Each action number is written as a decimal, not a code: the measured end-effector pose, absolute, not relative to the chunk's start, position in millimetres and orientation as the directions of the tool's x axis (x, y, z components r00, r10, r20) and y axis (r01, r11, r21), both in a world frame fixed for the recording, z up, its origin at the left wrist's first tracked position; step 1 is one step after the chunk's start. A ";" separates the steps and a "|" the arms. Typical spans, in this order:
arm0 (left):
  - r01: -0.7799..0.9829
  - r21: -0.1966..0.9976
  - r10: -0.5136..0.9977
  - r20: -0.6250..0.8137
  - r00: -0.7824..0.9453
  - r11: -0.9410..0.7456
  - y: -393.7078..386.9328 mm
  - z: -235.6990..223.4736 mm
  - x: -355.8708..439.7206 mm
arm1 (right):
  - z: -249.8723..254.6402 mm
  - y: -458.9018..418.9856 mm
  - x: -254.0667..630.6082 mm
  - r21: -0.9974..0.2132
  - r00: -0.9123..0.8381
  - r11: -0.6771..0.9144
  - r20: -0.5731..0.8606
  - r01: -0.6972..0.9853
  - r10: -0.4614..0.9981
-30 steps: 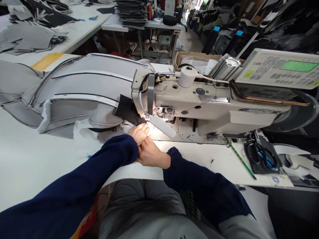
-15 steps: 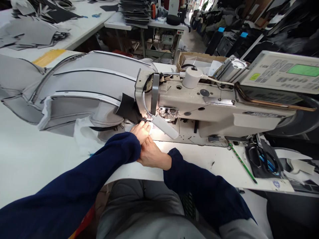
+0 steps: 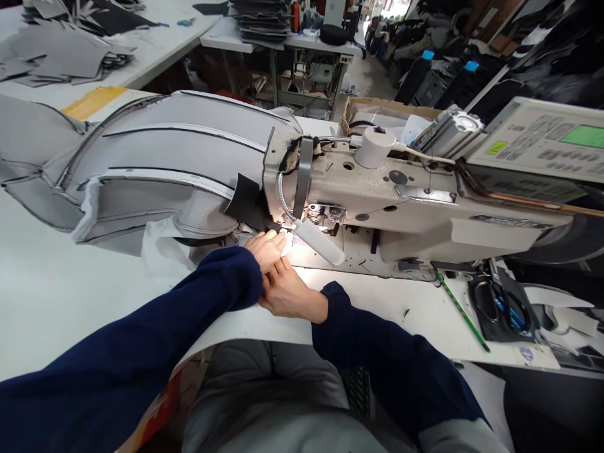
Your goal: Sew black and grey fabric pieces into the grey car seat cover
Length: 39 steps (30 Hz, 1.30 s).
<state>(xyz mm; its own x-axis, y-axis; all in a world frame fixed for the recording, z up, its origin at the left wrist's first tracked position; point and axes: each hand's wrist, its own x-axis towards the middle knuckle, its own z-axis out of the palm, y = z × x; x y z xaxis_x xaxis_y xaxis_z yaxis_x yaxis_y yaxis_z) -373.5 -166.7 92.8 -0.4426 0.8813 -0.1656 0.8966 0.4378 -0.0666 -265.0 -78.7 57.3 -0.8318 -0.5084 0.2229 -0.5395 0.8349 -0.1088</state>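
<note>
My left hand [image 3: 267,251] is closed, its fingers bunched on a small white piece of fabric [image 3: 287,244] beside the lit needle area of the sewing machine [image 3: 368,182]. Just below it is my right hand [image 3: 289,292], fingers bent and tucked against the left hand; what they pinch is hidden. A large grey sewn cover [image 3: 184,151] with black seams and white edging spreads left of the machine. Its black flap [image 3: 245,201] stands up by the machine head. White thin cloth [image 3: 165,248] hangs from the near side. A small lamp [image 3: 319,241] partly screens the needle.
To the right lie a green pencil [image 3: 465,314], black-handled scissors [image 3: 503,305] and fabric scraps [image 3: 566,318]. A control panel [image 3: 542,135] overhangs the machine. Behind stands a cardboard box [image 3: 391,110]. Stacked dark pieces [image 3: 262,22] and grey cut pieces [image 3: 70,53] rest on further tables.
The view has shifted slightly, so the machine appears further right. Both hands stay close together by the needle, and more of the white piece shows beside my left fingertips.
</note>
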 end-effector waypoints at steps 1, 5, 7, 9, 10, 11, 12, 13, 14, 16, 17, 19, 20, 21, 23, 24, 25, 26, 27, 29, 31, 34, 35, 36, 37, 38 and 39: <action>0.907 -0.060 0.891 -0.171 -0.420 0.416 -170.0 95.5 -373.4 | 58.7 -79.1 -264.9 -0.116 -0.836 0.837 0.221 -0.534 -0.503; 0.923 -0.052 0.900 -0.205 -0.384 0.382 -177.4 105.5 -369.4 | 61.1 -81.1 -264.7 -0.110 -0.835 0.838 0.224 -0.534 -0.502; 0.915 -0.063 0.884 -0.239 -0.401 0.399 -175.4 108.7 -365.9 | 59.8 -82.3 -264.9 -0.108 -0.833 0.835 0.213 -0.539 -0.510; 0.905 -0.067 0.871 -0.250 -0.422 0.419 -171.6 109.4 -363.6 | 58.0 -83.7 -265.2 -0.103 -0.833 0.834 0.195 -0.542 -0.518; 0.901 -0.067 0.867 -0.248 -0.432 0.429 -170.2 108.5 -363.7 | 57.3 -84.5 -265.5 -0.099 -0.834 0.835 0.190 -0.542 -0.519; 0.899 -0.064 0.866 -0.244 -0.436 0.434 -169.5 107.0 -364.9 | 56.9 -85.2 -265.8 -0.095 -0.835 0.836 0.187 -0.540 -0.518; 0.900 -0.056 0.870 -0.237 -0.432 0.432 -169.8 104.9 -367.3 | 57.0 -86.0 -266.1 -0.094 -0.836 0.838 0.187 -0.538 -0.516; 0.906 -0.039 0.879 -0.227 -0.419 0.422 -171.3 102.3 -370.8 | 57.5 -86.8 -266.5 -0.098 -0.837 0.838 0.189 -0.536 -0.513; 0.913 -0.015 0.892 -0.211 -0.400 0.407 -173.6 99.6 -375.0 | 58.3 -87.5 -266.9 -0.103 -0.840 0.841 0.195 -0.531 -0.506; 0.928 0.048 0.920 -0.161 -0.358 0.369 -179.5 94.6 -383.6 | 60.6 -88.7 -267.5 -0.106 -0.849 0.852 0.216 -0.512 -0.483; 0.931 0.076 0.929 -0.136 -0.345 0.357 -182.2 92.7 -387.1 | 61.7 -89.2 -267.7 -0.103 -0.851 0.858 0.228 -0.504 -0.473; 0.930 0.102 0.933 -0.105 -0.343 0.354 -185.3 90.8 -390.4 | 63.0 -89.6 -267.8 -0.085 -0.855 0.867 0.241 -0.491 -0.460; 0.927 0.099 0.930 -0.113 -0.350 0.361 -185.5 90.9 -390.1 | 63.2 -89.7 -267.7 -0.075 -0.855 0.869 0.240 -0.489 -0.460; 0.922 0.085 0.921 -0.133 -0.365 0.378 -184.8 91.6 -388.6 | 63.0 -89.8 -267.6 -0.067 -0.853 0.868 0.236 -0.492 -0.466; 0.909 0.035 0.896 -0.193 -0.401 0.415 -181.9 94.0 -383.6 | 62.2 -89.9 -267.2 -0.060 -0.850 0.863 0.217 -0.502 -0.480; 0.904 0.011 0.882 -0.222 -0.415 0.428 -180.4 95.2 -380.9 | 61.8 -90.0 -266.9 -0.062 -0.847 0.858 0.207 -0.510 -0.489; 0.902 -0.007 0.875 -0.240 -0.420 0.431 -179.1 96.0 -378.6 | 61.6 -90.2 -266.7 -0.065 -0.844 0.853 0.198 -0.518 -0.498; 0.906 -0.017 0.877 -0.244 -0.414 0.423 -178.1 96.4 -377.0 | 61.5 -90.4 -266.6 -0.069 -0.842 0.849 0.191 -0.524 -0.504; 0.912 -0.019 0.884 -0.238 -0.402 0.410 -177.4 96.1 -376.1 | 61.5 -90.6 -266.7 -0.070 -0.842 0.848 0.188 -0.525 -0.506; 0.917 -0.020 0.894 -0.218 -0.392 0.398 -176.2 94.0 -376.4 | 61.5 -90.8 -268.2 -0.073 -0.843 0.849 0.184 -0.524 -0.505; 0.908 -0.031 0.886 -0.210 -0.414 0.417 -173.9 91.2 -378.5 | 60.4 -90.8 -272.2 -0.085 -0.844 0.846 0.176 -0.526 -0.507; 0.882 -0.055 0.856 -0.219 -0.468 0.468 -166.8 90.4 -383.0 | 55.8 -90.7 -282.2 -0.124 -0.834 0.828 0.170 -0.547 -0.525; 0.876 -0.059 0.847 -0.229 -0.479 0.479 -164.2 91.4 -384.7 | 53.7 -90.7 -285.8 -0.131 -0.834 0.827 0.173 -0.547 -0.524; 0.871 -0.058 0.840 -0.242 -0.486 0.487 -162.0 92.7 -386.5 | 51.6 -90.8 -289.0 -0.133 -0.835 0.829 0.181 -0.544 -0.519; 0.870 -0.053 0.836 -0.256 -0.485 0.489 -160.5 94.0 -388.3 | 49.6 -90.8 -291.6 -0.130 -0.839 0.834 0.193 -0.536 -0.509; 0.874 -0.044 0.838 -0.264 -0.478 0.485 -159.9 94.9 -390.4 | 48.1 -90.7 -293.5 -0.125 -0.844 0.843 0.208 -0.524 -0.494; 0.881 -0.030 0.849 -0.257 -0.462 0.471 -160.2 95.2 -392.6 | 46.9 -90.5 -294.7 -0.121 -0.850 0.852 0.226 -0.510 -0.476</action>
<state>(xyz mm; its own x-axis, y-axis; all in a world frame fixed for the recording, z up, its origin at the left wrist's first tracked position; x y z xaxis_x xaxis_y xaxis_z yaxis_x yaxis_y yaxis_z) -392.6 -160.2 95.2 -0.4624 0.8486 -0.2571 0.8815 0.4713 -0.0298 -294.7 -90.5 46.9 -0.8497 -0.4765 0.2257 -0.5098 0.8517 -0.1212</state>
